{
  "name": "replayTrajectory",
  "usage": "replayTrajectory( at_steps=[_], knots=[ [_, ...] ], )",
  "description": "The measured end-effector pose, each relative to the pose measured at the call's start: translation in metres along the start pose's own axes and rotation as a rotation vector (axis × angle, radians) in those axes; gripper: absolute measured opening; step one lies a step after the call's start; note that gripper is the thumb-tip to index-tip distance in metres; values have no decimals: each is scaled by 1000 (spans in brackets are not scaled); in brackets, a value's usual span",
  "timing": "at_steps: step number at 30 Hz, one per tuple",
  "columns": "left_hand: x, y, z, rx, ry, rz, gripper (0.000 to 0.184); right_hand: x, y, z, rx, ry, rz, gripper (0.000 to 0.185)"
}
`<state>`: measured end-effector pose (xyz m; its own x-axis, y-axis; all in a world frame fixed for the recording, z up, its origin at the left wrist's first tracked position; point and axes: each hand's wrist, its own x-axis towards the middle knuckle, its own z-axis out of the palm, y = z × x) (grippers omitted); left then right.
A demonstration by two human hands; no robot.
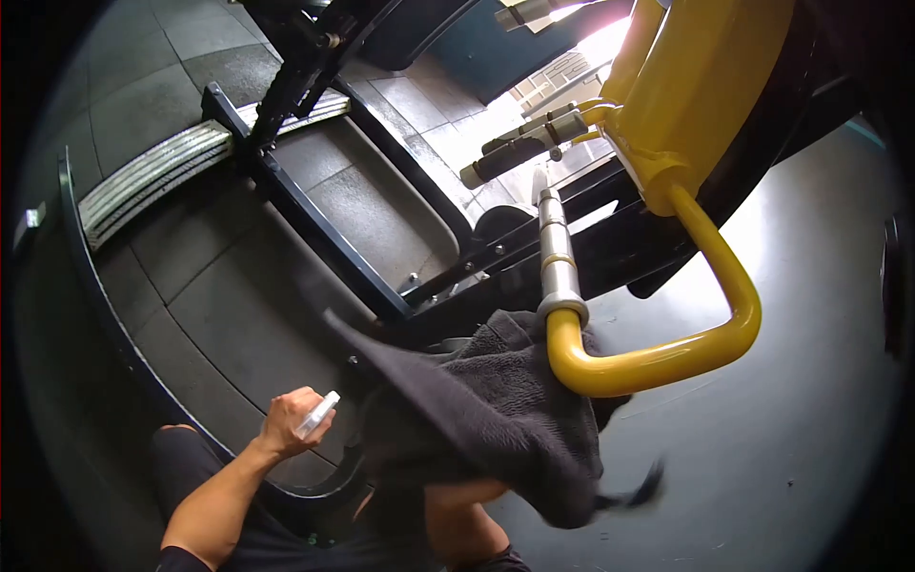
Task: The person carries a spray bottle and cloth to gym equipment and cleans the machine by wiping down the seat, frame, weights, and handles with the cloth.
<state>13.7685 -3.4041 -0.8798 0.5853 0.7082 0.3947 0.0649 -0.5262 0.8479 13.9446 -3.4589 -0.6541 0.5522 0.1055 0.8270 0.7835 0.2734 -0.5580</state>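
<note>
My left hand (291,421) is closed around a spray bottle, whose white spray head (318,416) sticks out past the fingers; the bottle's body is hidden. A dark grey towel (486,410) hangs in folds over my right hand (469,493), so only the wrist area shows and the fingers are covered. Motion smears the towel's left and lower edges. Just above and to the right of the cloth is a bent yellow tube handle (667,362) with a silver collar (562,303); whether the towel touches it, I cannot tell.
The yellow machine arm (705,86) rises at upper right, with grey-and-black grips (524,148) beside it. A black frame (329,234) and a ribbed metal footplate (157,176) lie ahead on the left. Dark tiles (210,315) cover the floor, and a grey panel (762,419) stretches along the right.
</note>
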Motion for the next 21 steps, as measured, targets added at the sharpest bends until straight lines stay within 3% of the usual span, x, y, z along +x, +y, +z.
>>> replayTrajectory(
  at_steps=[2,4,7,10,11,13,17,21],
  knots=[
    [-3,-1,-5,96,-104,12,19,-2,-8,3,86,0,104,48],
    [3,3,-3,-44,-9,-2,20,16,-18,8,243,-83,252,47],
    [-1,4,0,-14,-3,-36,17,63,-30,20,516,-311,550,46],
    [-3,-2,2,4,-22,-42,16,123,-29,42,544,-650,765,45],
    [-3,-2,2,8,-30,-35,16,147,-25,52,471,-778,759,45],
    [-1,1,1,6,-18,-42,16,194,-14,72,172,-1132,518,42],
    [1,11,-3,4,-34,-32,15,230,7,114,-308,-1420,318,43],
    [0,12,-5,-14,-24,-8,14,256,38,151,-473,-1659,158,43]
  ],
)
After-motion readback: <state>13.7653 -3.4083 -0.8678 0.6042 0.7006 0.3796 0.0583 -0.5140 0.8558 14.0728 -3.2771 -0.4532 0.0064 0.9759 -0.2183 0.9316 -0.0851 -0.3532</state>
